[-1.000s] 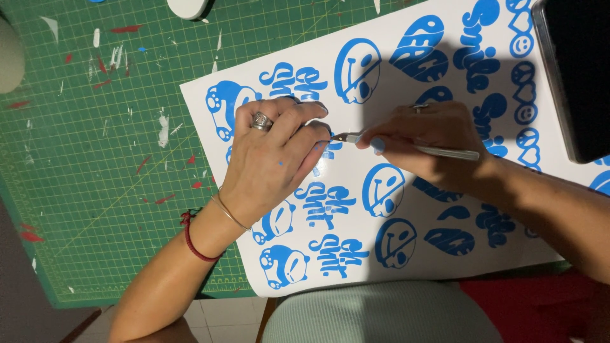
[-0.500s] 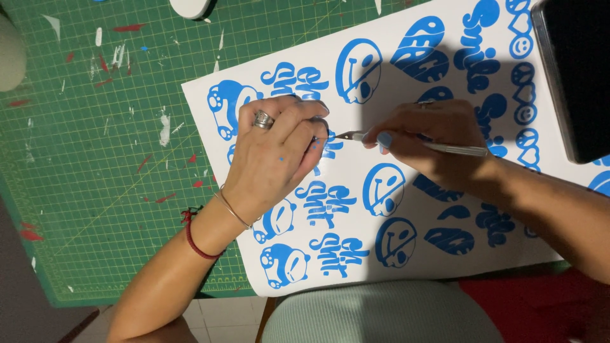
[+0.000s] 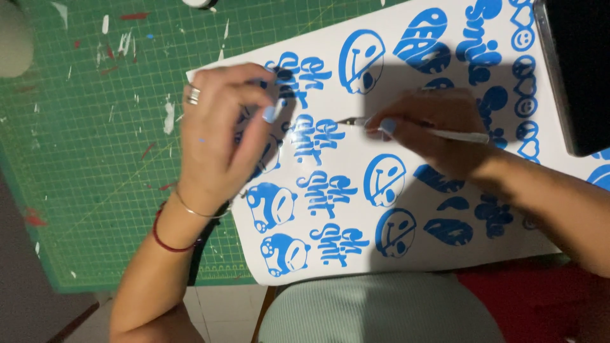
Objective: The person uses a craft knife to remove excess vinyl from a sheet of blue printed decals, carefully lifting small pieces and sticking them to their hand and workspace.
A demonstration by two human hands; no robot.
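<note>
A white sticker sheet [image 3: 356,267] printed with blue cartoon faces, frogs and lettering lies on a green gridded cutting mat [image 3: 82,165]. My left hand [image 3: 219,130], with a ring and bracelets, is blurred over the sheet's left part, fingers curled near its top left corner; whether it pinches anything I cannot tell. My right hand [image 3: 432,133] holds a thin silver craft knife [image 3: 464,136] like a pen, its tip pointing left at the blue lettering in the sheet's middle.
A dark flat device [image 3: 578,70] lies at the top right over the sheet's edge. Small paper scraps and paint flecks dot the mat. A pale round object [image 3: 13,44] sits at the far left. Pale striped fabric [image 3: 381,311] shows below.
My left hand has slid left off the sheet's middle, uncovering frog stickers and lettering. The view has shifted. The right hand keeps the knife in about the same place.
</note>
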